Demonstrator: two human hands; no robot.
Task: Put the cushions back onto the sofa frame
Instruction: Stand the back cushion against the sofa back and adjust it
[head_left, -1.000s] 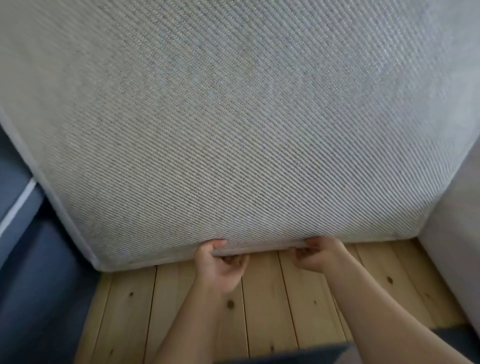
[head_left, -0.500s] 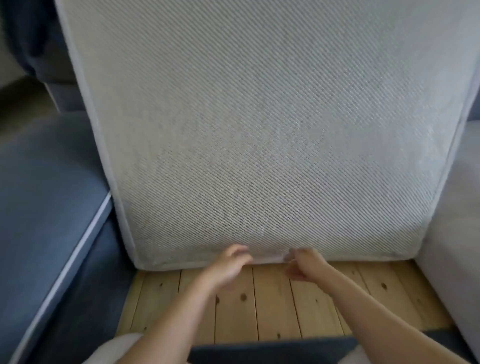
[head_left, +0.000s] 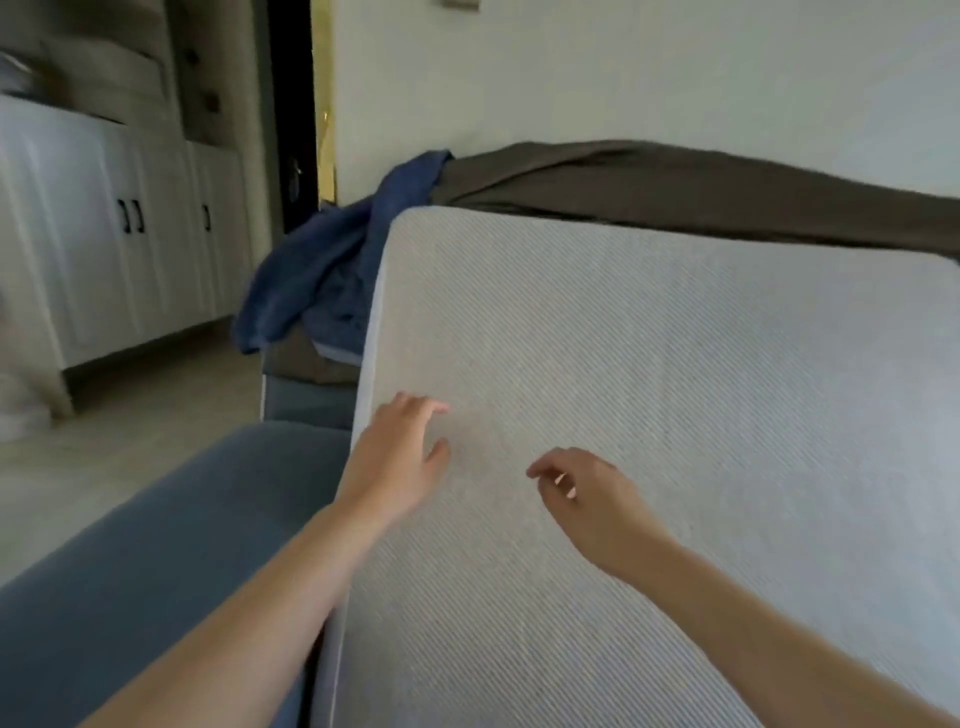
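Over the cushion (head_left: 675, 389), left hand (head_left: 400, 457) sits nearest its left edge, fingers spread; right hand (head_left: 587, 499), loosely curled, holds nothing.

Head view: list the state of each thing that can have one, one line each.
Light grey cushion: lies beside the blue seat cushion, far edge at the brown cover, gripped by neither hand.
Left hand: open, fingers spread over the cushion's left part; contact unclear.
Right hand: loosely curled, holding nothing.
Blue cloth: crumpled in a heap.
Brown cover: draped, wrinkled, behind the cushion.
Cabinet doors: shut.
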